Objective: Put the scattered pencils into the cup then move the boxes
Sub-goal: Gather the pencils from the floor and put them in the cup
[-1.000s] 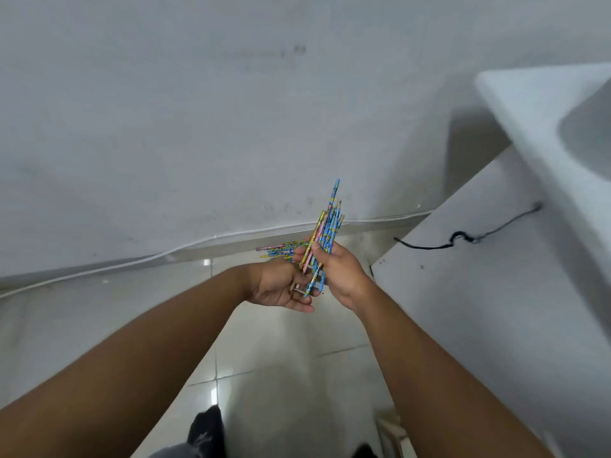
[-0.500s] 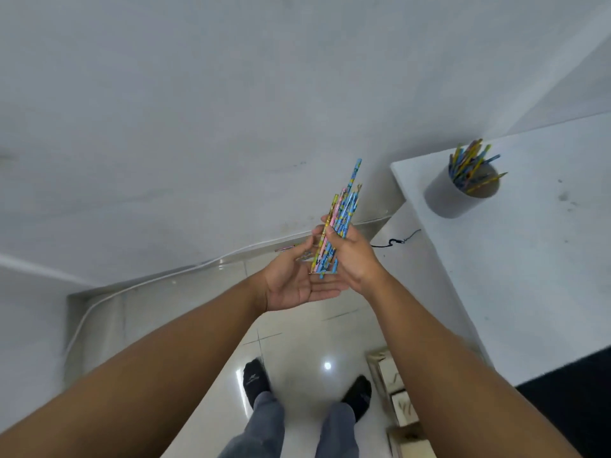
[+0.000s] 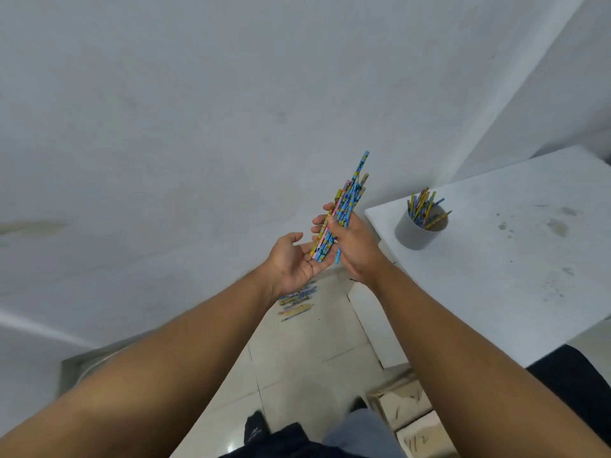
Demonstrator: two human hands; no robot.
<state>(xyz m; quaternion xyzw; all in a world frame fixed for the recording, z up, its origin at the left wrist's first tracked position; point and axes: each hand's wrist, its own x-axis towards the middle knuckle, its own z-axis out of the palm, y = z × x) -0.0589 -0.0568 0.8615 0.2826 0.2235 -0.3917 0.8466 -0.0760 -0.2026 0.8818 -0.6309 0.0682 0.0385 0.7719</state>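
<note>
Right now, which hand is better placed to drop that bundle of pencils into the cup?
The right hand: it already grips the pencil bundle and is nearer the cup on the table. The left hand is open.

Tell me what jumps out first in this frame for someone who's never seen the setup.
The bundle of pencils at frame centre, upright, gripped by the right hand, with the open left hand cupped under its lower ends. Next, the grey cup on the white table at right, already holding pencils. More pencils lie on the tiled floor below the hands; cardboard boxes sit lower right.
</note>
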